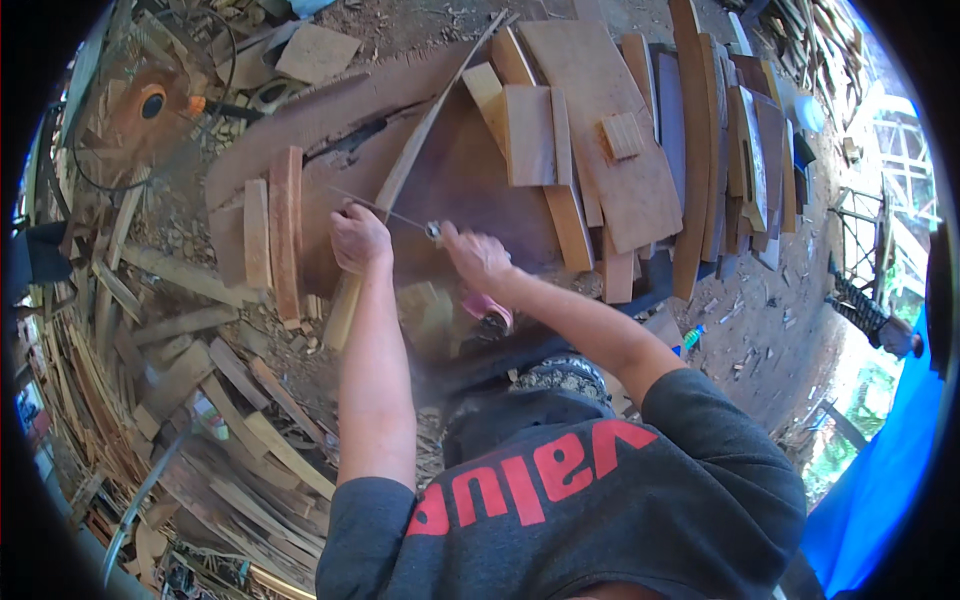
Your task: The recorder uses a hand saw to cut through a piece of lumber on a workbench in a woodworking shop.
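Observation:
A thin metal rod (pixel 395 214) with a shiny round end crosses a long narrow wooden strip (pixel 425 137) over the broad brown slab. At its left part my left hand (pixel 361 238) is closed, with the thumb and fingers against the rod. My right hand (pixel 478 260) closes around the other end, beside the shiny round piece. The rod's exact kind is too small to make out. Beneath both hands lies the large wooden slab (pixel 330 185), dark and cracked toward the left.
Cut wooden blocks (pixel 530 125) and curved boards (pixel 690 150) stand on the right of the slab. Two short boards (pixel 285 235) lie at its left. An orange round machine part (pixel 152 103) sits far left. Scrap wood (pixel 230 400) covers the lower left ground. A blue tarp (pixel 880 470) hangs right.

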A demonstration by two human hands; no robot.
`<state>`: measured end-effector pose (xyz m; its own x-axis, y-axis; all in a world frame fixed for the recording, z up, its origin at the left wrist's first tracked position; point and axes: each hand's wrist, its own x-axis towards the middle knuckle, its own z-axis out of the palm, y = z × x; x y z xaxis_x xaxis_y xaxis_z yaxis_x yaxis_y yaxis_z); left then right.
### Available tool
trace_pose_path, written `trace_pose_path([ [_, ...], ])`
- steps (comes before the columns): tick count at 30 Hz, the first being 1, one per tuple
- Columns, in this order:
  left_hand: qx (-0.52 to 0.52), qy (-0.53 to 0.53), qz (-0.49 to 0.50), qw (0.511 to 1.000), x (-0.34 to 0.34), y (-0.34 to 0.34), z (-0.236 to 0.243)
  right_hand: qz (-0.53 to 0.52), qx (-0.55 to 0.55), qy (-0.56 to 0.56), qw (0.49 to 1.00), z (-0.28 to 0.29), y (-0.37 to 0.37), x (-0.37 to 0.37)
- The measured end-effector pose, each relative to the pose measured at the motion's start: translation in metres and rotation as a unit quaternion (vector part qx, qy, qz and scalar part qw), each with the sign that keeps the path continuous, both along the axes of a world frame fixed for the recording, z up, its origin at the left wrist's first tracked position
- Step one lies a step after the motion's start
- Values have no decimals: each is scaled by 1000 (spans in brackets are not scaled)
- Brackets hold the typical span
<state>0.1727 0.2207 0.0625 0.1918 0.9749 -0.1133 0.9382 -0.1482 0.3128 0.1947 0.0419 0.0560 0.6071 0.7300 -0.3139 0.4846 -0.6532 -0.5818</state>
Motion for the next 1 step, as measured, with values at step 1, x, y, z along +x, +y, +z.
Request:
trace_pose_path([
  [1,-28,0,-17,999,-8,3,-5,8,-3,11,1000,-3,-1,1],
])
